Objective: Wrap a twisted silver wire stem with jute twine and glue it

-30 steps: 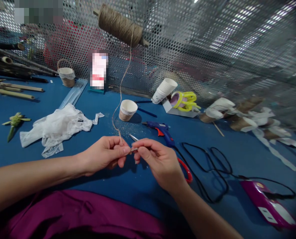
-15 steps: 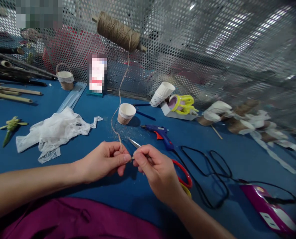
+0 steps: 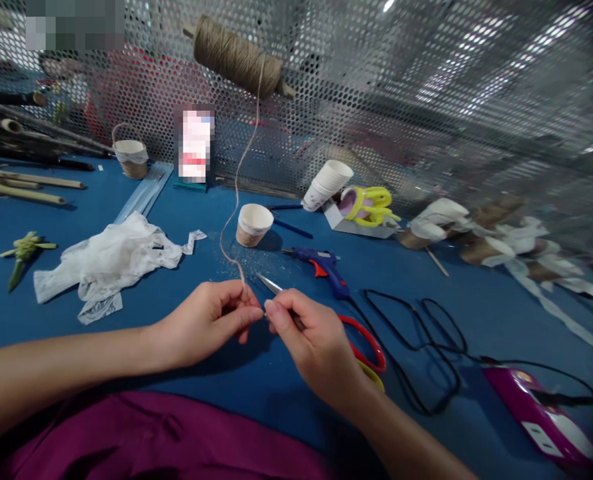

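Note:
Twine point(image 3: 237, 200) runs down from a spool point(image 3: 236, 57) to my left hand point(image 3: 216, 320), whose thumb and fingers pinch it near its end. Close by on the right, my right hand point(image 3: 311, 340) is closed, thumb against forefinger, with its fingertips at the same short end of twine. Beneath or within my right hand lie scissors point(image 3: 364, 340) with red and yellow handles; their blade points out toward the far left. Whether the palm grips them is hidden. A paper cup point(image 3: 254, 227) wrapped in brown twine, with a pale rim, stands just beyond my hands.
Right of the cup lies a blue glue gun point(image 3: 321, 263), its black cord point(image 3: 426, 347) looping toward a purple power strip point(image 3: 541, 413). White lace point(image 3: 116, 257) is heaped at left. Stacked paper cups point(image 3: 326, 185) lean by a mesh wall point(image 3: 356, 113). A small handled basket point(image 3: 131, 159) stands back left.
Both hands keep their pinch, shifting only slightly. The hanging twine's slack bend has moved a little to the left. The whole view has shifted slightly.

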The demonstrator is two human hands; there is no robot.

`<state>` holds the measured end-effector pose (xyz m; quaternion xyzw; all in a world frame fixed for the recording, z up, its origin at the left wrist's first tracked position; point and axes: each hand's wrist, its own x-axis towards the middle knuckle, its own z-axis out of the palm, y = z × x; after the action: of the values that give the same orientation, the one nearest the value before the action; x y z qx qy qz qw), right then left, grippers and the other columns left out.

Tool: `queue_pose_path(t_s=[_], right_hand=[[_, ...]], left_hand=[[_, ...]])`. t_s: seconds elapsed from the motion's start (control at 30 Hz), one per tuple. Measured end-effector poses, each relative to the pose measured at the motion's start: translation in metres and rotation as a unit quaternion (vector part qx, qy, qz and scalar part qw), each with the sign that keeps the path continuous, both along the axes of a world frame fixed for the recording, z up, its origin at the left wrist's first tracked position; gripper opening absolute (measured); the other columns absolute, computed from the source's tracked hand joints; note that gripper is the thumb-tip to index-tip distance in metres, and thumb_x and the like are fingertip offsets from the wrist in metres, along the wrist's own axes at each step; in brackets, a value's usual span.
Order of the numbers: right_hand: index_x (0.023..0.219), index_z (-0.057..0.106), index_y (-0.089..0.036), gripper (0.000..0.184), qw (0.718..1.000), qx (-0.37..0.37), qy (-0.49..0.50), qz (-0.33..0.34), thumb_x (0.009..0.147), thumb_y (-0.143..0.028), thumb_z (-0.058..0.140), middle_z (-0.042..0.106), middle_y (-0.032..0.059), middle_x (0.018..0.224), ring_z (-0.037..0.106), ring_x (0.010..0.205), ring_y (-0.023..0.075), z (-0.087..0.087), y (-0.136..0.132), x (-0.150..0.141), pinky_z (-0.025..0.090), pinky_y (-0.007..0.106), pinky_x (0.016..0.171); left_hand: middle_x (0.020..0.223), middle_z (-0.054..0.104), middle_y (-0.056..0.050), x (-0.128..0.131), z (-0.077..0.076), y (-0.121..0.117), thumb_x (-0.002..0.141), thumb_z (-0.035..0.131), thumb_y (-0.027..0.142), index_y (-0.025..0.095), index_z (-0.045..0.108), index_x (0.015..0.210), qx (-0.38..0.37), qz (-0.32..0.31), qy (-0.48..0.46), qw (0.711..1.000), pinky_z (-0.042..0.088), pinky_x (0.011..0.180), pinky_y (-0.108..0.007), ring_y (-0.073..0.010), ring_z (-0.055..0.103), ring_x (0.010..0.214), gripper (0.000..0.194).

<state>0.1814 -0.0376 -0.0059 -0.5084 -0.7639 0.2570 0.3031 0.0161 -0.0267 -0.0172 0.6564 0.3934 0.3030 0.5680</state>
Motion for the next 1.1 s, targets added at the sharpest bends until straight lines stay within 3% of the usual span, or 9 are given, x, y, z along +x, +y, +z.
queue_pose_path(t_s=[0.23,0.3,0.5,0.6,0.73,0.9,1.1], right_hand=[[0.066,0.051,-0.019,0.034,0.983,-0.162,0.076,0.025,0.089,-0.039,0.034,0.053,0.0000,0.057,0.042,0.047,0.0096,0.001,0.003,0.004,0.035,0.022,0.044],[0.066,0.051,-0.018,0.037,0.986,-0.151,0.069,0.033,0.089,-0.039,0.032,0.051,-0.0004,0.055,0.043,0.047,0.0099,0.000,0.004,0.005,0.035,0.022,0.045],[0.056,0.044,-0.019,0.032,0.999,-0.001,-0.046,0.023,0.086,-0.030,0.041,0.048,-0.0008,0.052,0.043,0.048,0.0105,0.001,0.003,0.002,0.034,0.024,0.048],[0.058,0.046,-0.019,0.033,1.000,-0.005,-0.023,0.015,0.087,-0.030,0.039,0.049,-0.0007,0.051,0.045,0.048,0.0105,0.002,0.002,0.002,0.035,0.023,0.048],[0.065,0.052,-0.018,0.034,0.988,-0.116,0.093,0.027,0.089,-0.037,0.036,0.053,-0.0004,0.055,0.046,0.047,0.0094,0.000,0.004,0.005,0.036,0.022,0.043],[0.077,0.055,-0.017,0.028,0.925,-0.231,0.297,0.051,0.086,-0.041,0.044,0.058,0.0010,0.065,0.052,0.052,0.0092,-0.004,0.008,0.006,0.042,0.021,0.044],[0.074,0.056,-0.017,0.017,0.850,-0.325,0.410,0.065,0.079,-0.033,0.058,0.057,-0.0019,0.062,0.052,0.048,0.0070,-0.009,0.009,0.001,0.041,0.019,0.042]], left_hand=[[0.058,0.054,0.003,-0.003,0.000,0.000,0.085,0.044,0.021,0.015,0.053,0.076,0.195,0.020,0.097,0.976,0.035,0.050,-0.019,-0.0073,0.046,0.051,0.014],[0.058,0.054,0.003,-0.004,-0.003,-0.001,0.085,0.044,0.020,0.015,0.053,0.076,0.224,0.022,0.104,0.969,0.035,0.049,-0.018,-0.0068,0.046,0.050,0.013],[0.062,0.057,0.002,-0.003,-0.007,-0.002,0.084,0.045,0.017,0.015,0.052,0.074,0.270,0.019,0.084,0.959,0.035,0.050,-0.017,-0.0060,0.047,0.051,0.012],[0.060,0.055,0.003,-0.003,-0.003,-0.001,0.084,0.045,0.018,0.014,0.053,0.075,0.229,0.015,0.077,0.970,0.035,0.050,-0.017,-0.0063,0.046,0.051,0.013],[0.054,0.052,0.004,-0.003,0.001,0.003,0.083,0.046,0.026,0.014,0.052,0.073,0.054,-0.005,0.021,0.998,0.034,0.049,-0.018,-0.0065,0.044,0.050,0.017],[0.050,0.050,0.007,-0.005,0.000,0.006,0.081,0.049,0.035,0.015,0.050,0.074,-0.118,-0.022,-0.055,0.991,0.023,0.040,-0.016,-0.0041,0.033,0.041,0.021],[0.048,0.049,0.008,-0.004,-0.001,0.004,0.078,0.053,0.037,0.016,0.049,0.072,-0.180,-0.018,-0.108,0.978,0.019,0.038,-0.016,-0.0033,0.030,0.038,0.023]])
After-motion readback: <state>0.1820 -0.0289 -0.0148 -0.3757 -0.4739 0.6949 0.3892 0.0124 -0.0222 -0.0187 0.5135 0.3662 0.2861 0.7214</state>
